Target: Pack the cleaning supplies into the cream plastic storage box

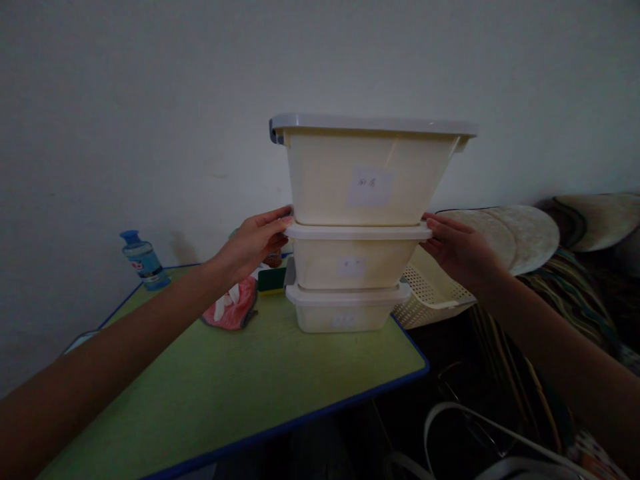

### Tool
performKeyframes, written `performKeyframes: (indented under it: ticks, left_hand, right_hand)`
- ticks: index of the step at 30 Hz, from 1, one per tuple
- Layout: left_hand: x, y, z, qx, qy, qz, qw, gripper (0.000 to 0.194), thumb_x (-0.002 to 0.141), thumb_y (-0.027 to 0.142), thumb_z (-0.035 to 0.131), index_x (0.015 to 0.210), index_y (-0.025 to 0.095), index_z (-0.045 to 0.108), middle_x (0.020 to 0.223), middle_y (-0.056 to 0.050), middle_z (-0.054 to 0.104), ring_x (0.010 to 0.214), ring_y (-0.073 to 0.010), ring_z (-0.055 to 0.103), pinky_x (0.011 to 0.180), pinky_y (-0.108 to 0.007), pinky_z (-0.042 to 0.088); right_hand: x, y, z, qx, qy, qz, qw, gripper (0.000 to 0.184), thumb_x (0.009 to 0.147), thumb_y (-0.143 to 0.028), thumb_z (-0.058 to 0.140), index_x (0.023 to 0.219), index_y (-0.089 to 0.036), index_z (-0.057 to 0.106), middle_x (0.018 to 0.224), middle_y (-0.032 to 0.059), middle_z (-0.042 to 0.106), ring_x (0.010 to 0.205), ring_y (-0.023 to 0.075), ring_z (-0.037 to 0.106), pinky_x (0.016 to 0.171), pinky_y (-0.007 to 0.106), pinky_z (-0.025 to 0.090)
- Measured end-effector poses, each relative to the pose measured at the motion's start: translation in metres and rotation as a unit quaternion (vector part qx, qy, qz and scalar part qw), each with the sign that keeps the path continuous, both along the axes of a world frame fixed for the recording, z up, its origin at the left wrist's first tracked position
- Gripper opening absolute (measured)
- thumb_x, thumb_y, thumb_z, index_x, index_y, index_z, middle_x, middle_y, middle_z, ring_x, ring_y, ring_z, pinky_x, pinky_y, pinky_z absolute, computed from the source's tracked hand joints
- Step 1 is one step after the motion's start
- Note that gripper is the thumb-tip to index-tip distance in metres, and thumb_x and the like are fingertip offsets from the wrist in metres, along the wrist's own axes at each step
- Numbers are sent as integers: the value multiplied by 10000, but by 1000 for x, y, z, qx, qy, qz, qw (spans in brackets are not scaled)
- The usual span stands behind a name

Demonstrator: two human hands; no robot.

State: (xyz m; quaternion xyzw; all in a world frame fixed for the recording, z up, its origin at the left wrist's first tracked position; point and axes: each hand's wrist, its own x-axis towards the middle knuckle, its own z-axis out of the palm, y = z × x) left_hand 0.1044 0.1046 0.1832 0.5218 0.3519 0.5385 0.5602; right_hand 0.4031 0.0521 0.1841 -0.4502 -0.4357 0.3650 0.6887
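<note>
Three cream storage boxes with pale lids stand stacked: a large top box [320, 180], a smaller middle box [320, 260] and a bottom box [320, 317] resting on the green table [240, 373]. Each carries a paper label on its front. My left hand [255, 243] pinches the left end of the middle box's lid, thumb in front and fingers partly hidden behind. At the lid's right end my right hand [457, 250] grips likewise, its fingertips partly hidden. Grey clips show on the left sides of the boxes.
A blue bottle [146, 260] stands at the table's back left. Beside the stack lie a pink cloth [235, 310] and a green and yellow sponge [271, 281]. A cream perforated basket [430, 300] sits right of the table, near a sofa with cushions [525, 233].
</note>
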Motion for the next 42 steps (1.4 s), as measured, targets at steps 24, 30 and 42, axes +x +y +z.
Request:
performKeyframes:
  ticks: [24, 30, 42]
  left_hand:
    - [24, 89, -9, 38, 19, 44, 998, 387, 637, 258, 674, 1017, 188, 638, 895, -36, 657, 759, -127, 568, 777, -301, 411]
    - [24, 110, -10, 33, 25, 36, 999, 397, 653, 263, 666, 1043, 194, 628, 908, -36, 653, 750, -120, 570, 762, -285, 424]
    - [30, 138, -6, 7, 12, 38, 999, 369, 672, 216, 644, 1040, 201, 618, 965, -59, 633, 760, -129, 574, 770, -303, 439]
  right_hand:
    - [8, 113, 3, -19, 27, -32, 999, 113, 585, -113, 556, 662, -186, 596, 746, 28, 557, 673, 128, 511, 594, 239, 498]
    - [9, 136, 4, -19, 24, -38, 999, 110, 554, -111, 542, 636, -178, 574, 734, 29, 518, 650, 125, 478, 551, 238, 459]
    - [6, 178, 2, -10, 46, -71, 996, 124, 525, -106, 509, 622, -172, 550, 661, 11, 474, 599, 108, 449, 492, 218, 386]
